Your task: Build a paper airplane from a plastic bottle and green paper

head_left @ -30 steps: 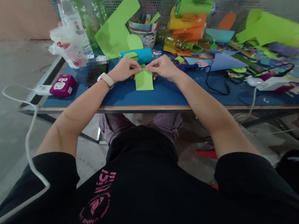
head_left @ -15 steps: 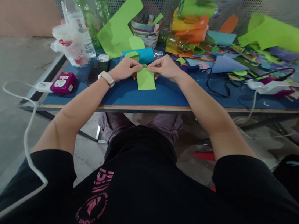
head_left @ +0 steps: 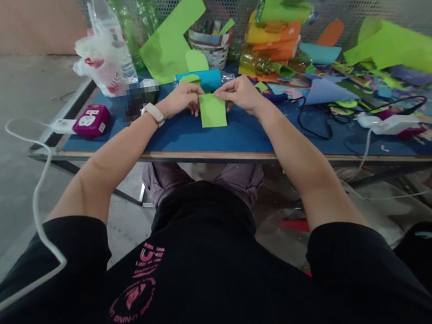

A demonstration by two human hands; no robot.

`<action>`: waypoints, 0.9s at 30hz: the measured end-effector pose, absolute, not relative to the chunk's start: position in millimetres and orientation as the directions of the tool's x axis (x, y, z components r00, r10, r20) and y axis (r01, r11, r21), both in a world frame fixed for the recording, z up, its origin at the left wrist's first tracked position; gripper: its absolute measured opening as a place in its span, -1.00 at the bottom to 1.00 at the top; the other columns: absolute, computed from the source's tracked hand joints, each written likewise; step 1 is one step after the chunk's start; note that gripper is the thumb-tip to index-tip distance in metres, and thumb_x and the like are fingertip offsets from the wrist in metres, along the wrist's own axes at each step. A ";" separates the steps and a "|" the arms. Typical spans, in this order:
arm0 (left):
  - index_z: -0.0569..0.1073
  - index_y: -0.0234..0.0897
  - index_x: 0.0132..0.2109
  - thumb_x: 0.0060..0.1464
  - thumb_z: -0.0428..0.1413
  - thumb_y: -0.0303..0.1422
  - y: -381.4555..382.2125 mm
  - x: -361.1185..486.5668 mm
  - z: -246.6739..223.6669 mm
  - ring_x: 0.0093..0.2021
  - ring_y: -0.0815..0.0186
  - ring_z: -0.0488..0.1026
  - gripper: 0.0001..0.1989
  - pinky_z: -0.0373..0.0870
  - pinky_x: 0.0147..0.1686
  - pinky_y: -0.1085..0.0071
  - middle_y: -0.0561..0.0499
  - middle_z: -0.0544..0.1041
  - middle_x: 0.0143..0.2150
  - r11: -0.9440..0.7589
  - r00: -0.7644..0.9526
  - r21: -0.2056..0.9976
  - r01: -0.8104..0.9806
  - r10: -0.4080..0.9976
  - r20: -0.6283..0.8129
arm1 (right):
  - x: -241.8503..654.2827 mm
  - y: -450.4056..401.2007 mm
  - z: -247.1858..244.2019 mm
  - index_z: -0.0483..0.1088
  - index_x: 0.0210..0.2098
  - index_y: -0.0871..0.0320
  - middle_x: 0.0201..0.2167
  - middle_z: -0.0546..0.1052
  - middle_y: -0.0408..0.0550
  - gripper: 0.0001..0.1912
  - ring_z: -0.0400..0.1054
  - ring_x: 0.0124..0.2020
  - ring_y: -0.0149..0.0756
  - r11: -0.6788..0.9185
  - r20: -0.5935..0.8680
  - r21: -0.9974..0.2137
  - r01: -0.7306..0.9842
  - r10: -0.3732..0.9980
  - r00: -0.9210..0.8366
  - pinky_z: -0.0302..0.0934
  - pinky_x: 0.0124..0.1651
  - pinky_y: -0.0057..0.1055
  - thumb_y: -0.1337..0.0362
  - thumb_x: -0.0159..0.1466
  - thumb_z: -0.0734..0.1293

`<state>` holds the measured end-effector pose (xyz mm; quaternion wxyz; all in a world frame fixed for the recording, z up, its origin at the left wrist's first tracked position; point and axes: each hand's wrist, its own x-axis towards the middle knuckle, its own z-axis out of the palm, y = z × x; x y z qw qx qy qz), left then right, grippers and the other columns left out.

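Green paper (head_left: 213, 112) spans the hands over the table (head_left: 181, 141), just short of the blue-wrapped bottle (head_left: 211, 80). Left hand (head_left: 179, 100) and right hand (head_left: 242, 95) pinch its top corners, fingertips closed; light, even tension should avoid creases.

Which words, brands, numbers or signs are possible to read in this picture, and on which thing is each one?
"LI-NING", small pink letters on the black shirt; this is my best reading.
The larger pink characters above it and the ring of lettering below: not clearly legible.
Clear bottle, white bag and purple block: marks too small or blurred.
Small green paper: no text visible.
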<state>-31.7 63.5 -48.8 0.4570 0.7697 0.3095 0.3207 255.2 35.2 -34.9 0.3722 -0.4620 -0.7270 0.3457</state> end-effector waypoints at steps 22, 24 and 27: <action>0.55 -0.20 -0.33 0.58 0.37 -0.03 47.8 -33.3 -34.6 -0.55 0.31 0.52 -0.49 0.75 -0.28 0.23 -0.05 0.60 -0.52 -0.565 0.607 0.765 0.309 0.737 0.299 | 262.2 31.9 -24.9 0.77 -0.05 0.03 -0.30 0.78 0.05 -0.44 0.78 -0.18 0.11 0.301 0.226 -0.892 0.338 0.943 -0.244 0.90 -0.05 0.14 -0.15 0.23 0.91; 0.56 -0.20 -0.33 0.56 0.37 -0.09 48.4 -34.3 -35.4 -0.55 0.31 0.51 -0.53 0.79 -0.23 0.20 -0.03 0.57 -0.54 -0.568 0.588 0.757 0.324 0.748 0.309 | 261.1 26.5 -20.8 0.76 -0.05 0.01 -0.31 0.78 0.03 -0.46 0.78 -0.16 0.13 0.296 0.219 -0.894 0.337 0.944 -0.247 0.89 -0.06 0.14 -0.13 0.23 0.91; 0.57 -0.19 -0.35 0.53 0.35 -0.19 50.5 -33.5 -39.4 -0.55 0.29 0.51 -0.59 0.83 -0.15 0.15 -0.03 0.57 -0.55 -0.583 0.576 0.739 0.338 0.749 0.328 | 259.1 20.5 -16.6 0.78 -0.05 -0.01 -0.33 0.78 0.00 -0.46 0.78 -0.16 0.14 0.294 0.210 -0.887 0.355 0.943 -0.257 0.90 -0.07 0.16 -0.14 0.22 0.91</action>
